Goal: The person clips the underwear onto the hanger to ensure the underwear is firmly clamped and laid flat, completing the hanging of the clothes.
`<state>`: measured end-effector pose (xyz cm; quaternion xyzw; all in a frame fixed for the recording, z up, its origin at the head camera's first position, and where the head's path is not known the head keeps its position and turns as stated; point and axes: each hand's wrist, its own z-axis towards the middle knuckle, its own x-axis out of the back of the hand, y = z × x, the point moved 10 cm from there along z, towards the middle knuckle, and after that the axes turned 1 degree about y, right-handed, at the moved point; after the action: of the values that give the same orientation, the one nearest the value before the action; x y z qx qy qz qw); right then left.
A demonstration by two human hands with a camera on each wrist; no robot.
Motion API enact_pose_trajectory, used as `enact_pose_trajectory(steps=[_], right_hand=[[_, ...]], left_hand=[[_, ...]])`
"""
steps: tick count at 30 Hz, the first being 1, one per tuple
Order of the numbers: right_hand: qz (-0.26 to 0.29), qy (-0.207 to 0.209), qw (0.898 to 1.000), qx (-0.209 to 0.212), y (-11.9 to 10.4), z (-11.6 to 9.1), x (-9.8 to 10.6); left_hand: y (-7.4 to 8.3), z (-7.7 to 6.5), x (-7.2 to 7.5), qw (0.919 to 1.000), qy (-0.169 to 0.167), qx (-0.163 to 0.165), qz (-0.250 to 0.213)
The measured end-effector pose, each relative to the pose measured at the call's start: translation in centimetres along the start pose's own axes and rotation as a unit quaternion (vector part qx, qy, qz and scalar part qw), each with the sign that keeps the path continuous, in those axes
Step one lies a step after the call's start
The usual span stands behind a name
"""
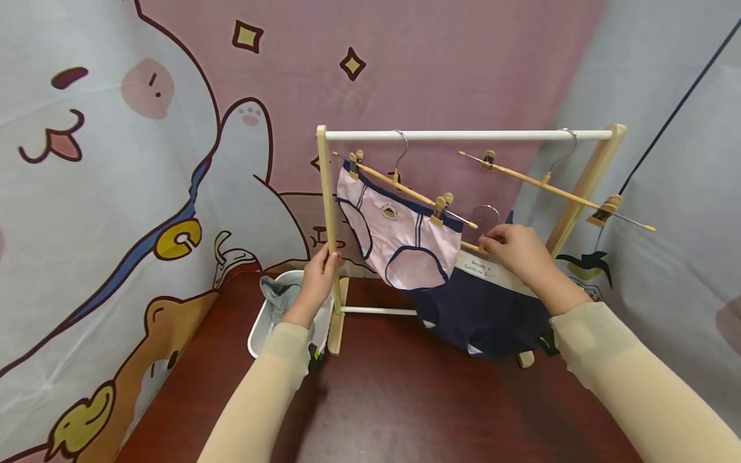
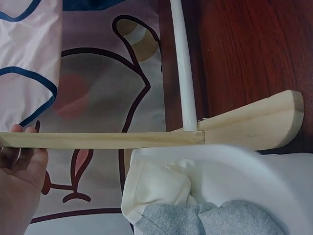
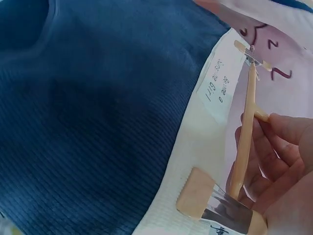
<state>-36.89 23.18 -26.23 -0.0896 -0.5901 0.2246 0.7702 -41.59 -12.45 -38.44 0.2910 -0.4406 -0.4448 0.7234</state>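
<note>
Navy ribbed underpants (image 3: 112,107) with a cream waistband hang clipped to a wooden hanger (image 3: 247,137), just below the right hand (image 1: 514,249). Right grip: thumb and fingers pinch the short neck at the hanger's middle; wire hook above the hand, apart from and below the white rail (image 1: 475,135). Left grip: fingers wrapped round the left post (image 1: 327,199) of the rack, thumb on the near side.

Waistband carries printed lettering. Clips: wood pads, metal middles. Pink underpants (image 1: 399,235), smooth, navy trim, small printed motif; clipped to a second hanger on the rail, tilted, partly overlapping the navy pair. Third hanger (image 1: 527,180) hooked farther right, two clips, no garment.

White basin (image 1: 255,337), rounded, just beside the left post; grey cloth (image 1: 280,292) inside. Tabletop (image 1: 405,405): reddish-brown, faint sheen. Behind: cartoon-printed fabric (image 1: 451,64), pink and pale grey.
</note>
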Motion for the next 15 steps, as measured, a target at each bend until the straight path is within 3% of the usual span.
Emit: enact_pose_trajectory(steps=[6,15], right_hand=[[0.001,0.013,1.000,-0.011,-1.8,0.9,3.0],[-0.005,0.055,0.998,0.004,-4.7,2.7,7.0]], left_hand=[[0.0,0.0,0.0,1.0000,0.000,-0.001,0.003],[0.0,-0.1,0.0,1.0000,-0.005,0.006,-0.002]])
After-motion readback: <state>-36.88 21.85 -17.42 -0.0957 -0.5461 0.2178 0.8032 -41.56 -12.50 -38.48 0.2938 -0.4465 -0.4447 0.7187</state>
